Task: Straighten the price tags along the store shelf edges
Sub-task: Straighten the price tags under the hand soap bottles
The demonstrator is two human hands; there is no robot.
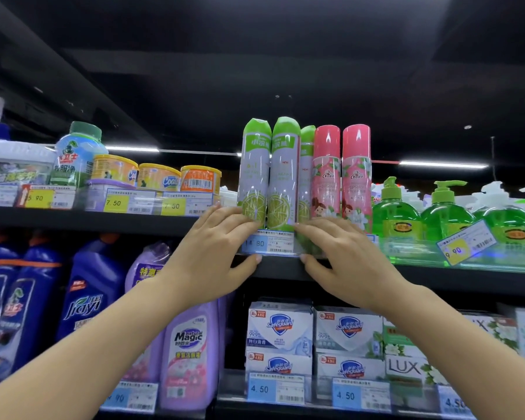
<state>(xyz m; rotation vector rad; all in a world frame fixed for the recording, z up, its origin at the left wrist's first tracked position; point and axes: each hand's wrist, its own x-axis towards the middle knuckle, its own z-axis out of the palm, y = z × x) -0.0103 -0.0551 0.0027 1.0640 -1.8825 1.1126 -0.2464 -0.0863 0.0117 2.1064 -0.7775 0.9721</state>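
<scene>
Centre frame: left hand [215,253] and right hand [343,262] pinch opposite ends of the blue-and-white paper price tag [269,243] on the black shelf edge [285,268] — each grip closed on it, apparently levelling it.

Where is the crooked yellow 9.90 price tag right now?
In the head view, the 9.90 tag hangs tilted on the upper shelf edge at far right, before the green pump bottles, right of the right hand.

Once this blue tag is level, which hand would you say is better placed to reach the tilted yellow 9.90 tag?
Probably the right hand: it already sits on the tilted yellow 9.90 tag's side, while the left hand would have to cross over it.
</scene>
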